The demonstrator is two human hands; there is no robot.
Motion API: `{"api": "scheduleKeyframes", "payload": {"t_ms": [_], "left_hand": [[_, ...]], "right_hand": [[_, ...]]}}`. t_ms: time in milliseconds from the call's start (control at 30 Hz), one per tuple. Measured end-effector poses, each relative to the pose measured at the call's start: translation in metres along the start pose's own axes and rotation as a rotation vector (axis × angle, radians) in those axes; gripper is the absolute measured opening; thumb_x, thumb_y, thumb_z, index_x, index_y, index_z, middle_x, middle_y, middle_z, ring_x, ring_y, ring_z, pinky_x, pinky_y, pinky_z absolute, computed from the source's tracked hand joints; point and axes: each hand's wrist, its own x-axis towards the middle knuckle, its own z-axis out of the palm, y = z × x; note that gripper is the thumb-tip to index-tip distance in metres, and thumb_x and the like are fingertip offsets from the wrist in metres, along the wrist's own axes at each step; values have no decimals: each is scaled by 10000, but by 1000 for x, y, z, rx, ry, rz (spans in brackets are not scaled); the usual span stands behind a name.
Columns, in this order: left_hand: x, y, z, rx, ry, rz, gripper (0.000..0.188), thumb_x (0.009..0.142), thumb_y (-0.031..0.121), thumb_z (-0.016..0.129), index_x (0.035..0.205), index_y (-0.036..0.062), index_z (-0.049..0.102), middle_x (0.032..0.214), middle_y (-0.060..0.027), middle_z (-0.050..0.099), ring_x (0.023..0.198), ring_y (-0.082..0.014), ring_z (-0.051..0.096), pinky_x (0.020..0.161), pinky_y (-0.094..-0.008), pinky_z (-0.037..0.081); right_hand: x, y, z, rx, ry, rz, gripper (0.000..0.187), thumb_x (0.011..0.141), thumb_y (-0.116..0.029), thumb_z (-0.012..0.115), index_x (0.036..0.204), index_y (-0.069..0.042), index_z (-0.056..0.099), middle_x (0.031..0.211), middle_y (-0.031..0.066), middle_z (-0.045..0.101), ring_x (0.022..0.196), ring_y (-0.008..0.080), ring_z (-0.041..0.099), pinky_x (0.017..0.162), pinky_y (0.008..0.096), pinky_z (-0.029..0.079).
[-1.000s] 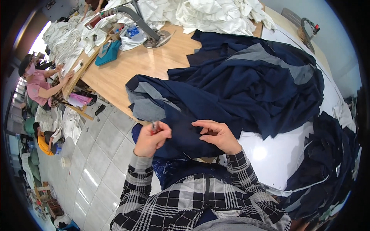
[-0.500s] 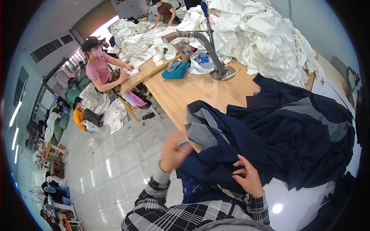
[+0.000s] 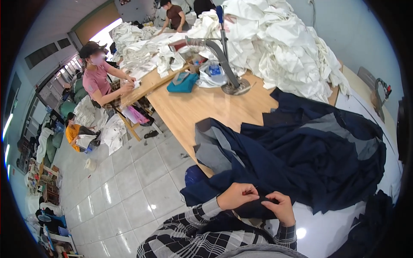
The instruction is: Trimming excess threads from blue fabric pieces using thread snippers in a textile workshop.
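A large navy garment (image 3: 309,155) with grey lining lies heaped over the near end of a wooden table (image 3: 202,107) and spills toward me. My left hand (image 3: 235,195) is closed on a fold of the navy cloth at its near edge, with a small thin tool pinched in the fingers. My right hand (image 3: 282,207) grips the same fold just to the right. Both hands sit close together, low in the picture, above my checked sleeves.
A tall pile of white cloth (image 3: 279,47) fills the far end of the table, beside a metal stand (image 3: 228,56) and a teal object (image 3: 183,81). A person in a pink top (image 3: 101,79) works at the left; others sit on the tiled floor (image 3: 129,180).
The view has tilted up and leftward, bringing the room and the other people into sight. My left hand rose and has come back down onto the navy cloth beside my right hand.
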Motion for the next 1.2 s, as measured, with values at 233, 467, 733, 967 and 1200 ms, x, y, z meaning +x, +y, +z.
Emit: {"api": "scheduleKeyframes", "payload": {"t_ms": [233,467,733,967,1200], "left_hand": [[-17,-28,-11,-71,102,-81,142,848,146,654,889,13,627,704,34,567,646,-10,468,575,-181,389],[-11,-31,-18,-111,137,-52,153,859,171,643,873,24,604,649,49,514,569,-18,436,513,-187,361],[-2,-31,-23,-122,137,-96,146,859,170,640,853,29,598,640,43,520,497,-19,415,447,-191,327],[1,-28,-11,154,-82,19,262,822,205,678,979,0,634,761,-61,642,671,-82,561,620,-225,455],[8,-19,0,280,-115,113,238,816,201,671,947,7,629,741,-92,621,627,-134,563,594,-255,451]], "right_hand": [[18,-7,27,112,-18,47,85,740,-33,707,790,13,656,710,0,550,651,67,504,588,200,378],[17,2,38,83,-12,147,155,719,-38,725,858,19,687,692,-3,550,653,62,497,582,190,362],[23,7,29,92,78,182,131,719,-33,713,824,38,681,668,4,552,632,65,497,575,196,362],[6,-3,16,-10,115,98,115,718,-10,697,829,17,692,650,-9,510,625,71,477,567,203,356],[-4,4,3,124,189,70,128,697,31,691,821,1,702,681,1,528,662,73,489,599,194,360]]}}
